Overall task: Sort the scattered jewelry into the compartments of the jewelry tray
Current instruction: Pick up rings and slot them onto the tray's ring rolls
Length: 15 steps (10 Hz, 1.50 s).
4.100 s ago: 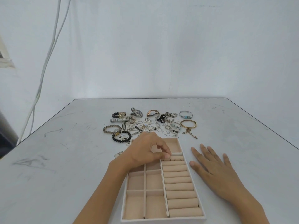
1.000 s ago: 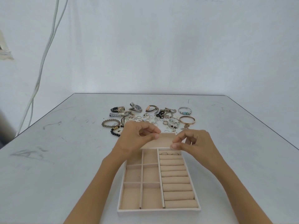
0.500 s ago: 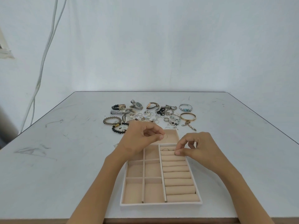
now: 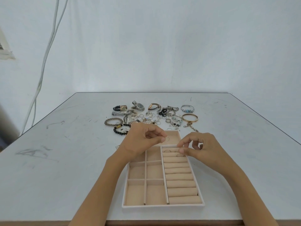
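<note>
Scuffed grey table (image 4: 68,160) against a plain white wall (image 4: 162,46); white cables (image 4: 47,51) hang down at left.

Scattered jewelry (image 4: 151,116) lies behind the jewelry tray (image 4: 162,207) on the table (image 4: 65,160).

The right grip (image 4: 200,147), earlier flat on the bench (image 4: 65,160) beside the jewelry tray (image 4: 162,207), now pinches a thin ring (image 4: 178,154) at the far ring rolls (image 4: 175,159). The left grip (image 4: 140,141) has lifted off those rolls, pinching a second ring (image 4: 167,139).
</note>
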### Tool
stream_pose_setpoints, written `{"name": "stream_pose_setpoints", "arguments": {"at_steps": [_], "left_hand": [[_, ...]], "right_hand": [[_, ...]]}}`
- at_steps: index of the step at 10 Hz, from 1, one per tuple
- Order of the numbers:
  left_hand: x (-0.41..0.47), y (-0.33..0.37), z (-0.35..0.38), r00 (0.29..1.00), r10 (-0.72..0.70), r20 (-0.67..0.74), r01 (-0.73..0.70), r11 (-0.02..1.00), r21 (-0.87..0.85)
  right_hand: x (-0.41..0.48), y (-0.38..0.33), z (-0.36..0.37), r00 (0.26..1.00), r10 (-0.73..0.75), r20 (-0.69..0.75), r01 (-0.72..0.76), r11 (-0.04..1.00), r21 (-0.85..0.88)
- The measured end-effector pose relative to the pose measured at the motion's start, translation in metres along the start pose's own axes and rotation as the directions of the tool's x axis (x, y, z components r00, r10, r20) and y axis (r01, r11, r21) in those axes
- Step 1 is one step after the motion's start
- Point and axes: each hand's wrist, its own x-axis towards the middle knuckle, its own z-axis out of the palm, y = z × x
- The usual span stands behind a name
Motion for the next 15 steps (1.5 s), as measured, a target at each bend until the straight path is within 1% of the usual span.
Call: {"name": "stream_pose_setpoints", "arguments": {"at_steps": [2, 4, 5, 6, 7, 8, 9, 11, 14, 15], "left_hand": [[-0.001, 0.000, 0.000, 0.999, -0.012, 0.031, 0.013, 1.000, -0.010], [-0.001, 0.001, 0.000, 0.998, -0.017, 0.055, 0.018, 1.000, -0.019], [-0.001, 0.001, 0.000, 0.998, -0.014, 0.064, 0.014, 1.000, -0.007], [-0.002, 0.000, -0.001, 0.997, -0.005, 0.073, 0.005, 1.000, -0.004], [-0.002, 0.000, -0.001, 0.995, 0.022, 0.101, -0.026, 0.999, 0.040], [-0.003, 0.001, 0.000, 0.989, 0.032, 0.142, -0.042, 0.997, 0.069], [-0.003, 0.001, 0.000, 0.984, 0.015, 0.177, -0.034, 0.994, 0.104], [-0.004, 0.000, 0.000, 0.967, -0.006, 0.254, -0.022, 0.994, 0.106], [-0.003, -0.003, 0.000, 0.945, 0.108, 0.308, -0.166, 0.971, 0.171], [-0.003, -0.004, 0.001, 0.936, 0.123, 0.330, -0.192, 0.964, 0.186]], "right_hand": [[0.001, 0.000, 0.003, 0.999, 0.048, 0.010, -0.047, 0.998, -0.038], [0.001, 0.000, 0.004, 0.998, 0.062, 0.002, -0.062, 0.997, -0.048], [0.001, 0.003, 0.002, 0.998, 0.039, -0.053, -0.042, 0.997, -0.060], [-0.004, 0.011, 0.001, 0.980, -0.010, -0.200, -0.012, 0.994, -0.107], [-0.015, 0.020, 0.003, 0.978, 0.032, -0.204, -0.086, 0.961, -0.261], [-0.026, 0.026, 0.006, 0.976, 0.216, -0.009, -0.195, 0.865, -0.462], [-0.029, 0.026, 0.008, 0.951, 0.301, 0.072, -0.201, 0.780, -0.593], [-0.028, 0.025, 0.010, 0.949, 0.308, 0.070, -0.192, 0.738, -0.647], [-0.027, 0.025, 0.009, 0.950, 0.305, 0.068, -0.189, 0.735, -0.651], [-0.027, 0.025, 0.009, 0.950, 0.304, 0.068, -0.191, 0.740, -0.645]]}}
